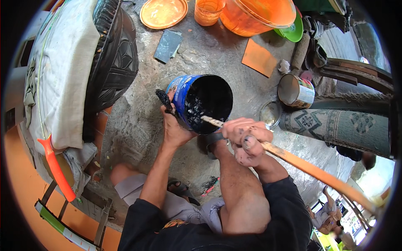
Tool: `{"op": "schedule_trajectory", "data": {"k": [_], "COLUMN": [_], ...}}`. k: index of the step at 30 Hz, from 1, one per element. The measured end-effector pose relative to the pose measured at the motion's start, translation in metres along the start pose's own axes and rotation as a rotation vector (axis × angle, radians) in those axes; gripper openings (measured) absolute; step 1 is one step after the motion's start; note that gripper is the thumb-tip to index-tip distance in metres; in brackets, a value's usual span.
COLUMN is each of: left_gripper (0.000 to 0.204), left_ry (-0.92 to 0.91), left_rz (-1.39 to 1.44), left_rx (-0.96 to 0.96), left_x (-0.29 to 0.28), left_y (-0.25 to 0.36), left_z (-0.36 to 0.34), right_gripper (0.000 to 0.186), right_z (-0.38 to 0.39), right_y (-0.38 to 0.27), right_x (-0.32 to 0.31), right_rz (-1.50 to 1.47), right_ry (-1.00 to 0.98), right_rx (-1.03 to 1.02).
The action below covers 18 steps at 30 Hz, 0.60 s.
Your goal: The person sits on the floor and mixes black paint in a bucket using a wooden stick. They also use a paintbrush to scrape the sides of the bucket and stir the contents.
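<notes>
My left hand [175, 129] is closed on a blue metal can [180, 95], tilted toward me, with thick glossy black substance [204, 104] inside. A short black-coated thing [164, 98], perhaps a brush, sticks up between my left fingers and the can. My right hand [247, 142] grips a long wooden stick [297, 163]; its pale narrow end reaches into the can's mouth. My bare right leg is below the can.
Around me are an orange basin [247, 23], orange cup [208, 12], round lid [163, 12], two flat pieces [257, 56], an empty tin [295, 90], rolled mat [335, 127], dark carved object [117, 62] and orange-handled tool [56, 167]. Another person [328, 217] sits at lower right.
</notes>
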<state>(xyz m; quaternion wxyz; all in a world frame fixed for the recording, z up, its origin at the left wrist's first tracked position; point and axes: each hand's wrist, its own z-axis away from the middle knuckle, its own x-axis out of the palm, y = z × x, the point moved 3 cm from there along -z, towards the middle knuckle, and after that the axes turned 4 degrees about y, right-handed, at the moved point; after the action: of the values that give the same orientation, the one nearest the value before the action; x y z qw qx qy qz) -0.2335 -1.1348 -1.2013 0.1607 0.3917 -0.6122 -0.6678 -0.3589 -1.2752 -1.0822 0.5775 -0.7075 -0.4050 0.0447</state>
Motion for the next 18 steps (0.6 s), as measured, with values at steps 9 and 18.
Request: {"op": "schedule_trajectory", "data": {"k": [9, 18], "left_gripper": [0.133, 0.133], "left_ry": [-0.005, -0.013], "left_rz": [0.105, 0.006], "left_rx": [-0.024, -0.039], "left_x": [0.007, 0.003], "left_y": [0.002, -0.007], "left_z": [-0.001, 0.003], "right_gripper": [0.043, 0.034], "right_z": [-0.029, -0.001], "right_y": [0.019, 0.019], "right_x": [-0.033, -0.029], "right_rz": [0.13, 0.157], "right_ry": [-0.02, -0.096], "right_rx": [-0.009, -0.058]}}
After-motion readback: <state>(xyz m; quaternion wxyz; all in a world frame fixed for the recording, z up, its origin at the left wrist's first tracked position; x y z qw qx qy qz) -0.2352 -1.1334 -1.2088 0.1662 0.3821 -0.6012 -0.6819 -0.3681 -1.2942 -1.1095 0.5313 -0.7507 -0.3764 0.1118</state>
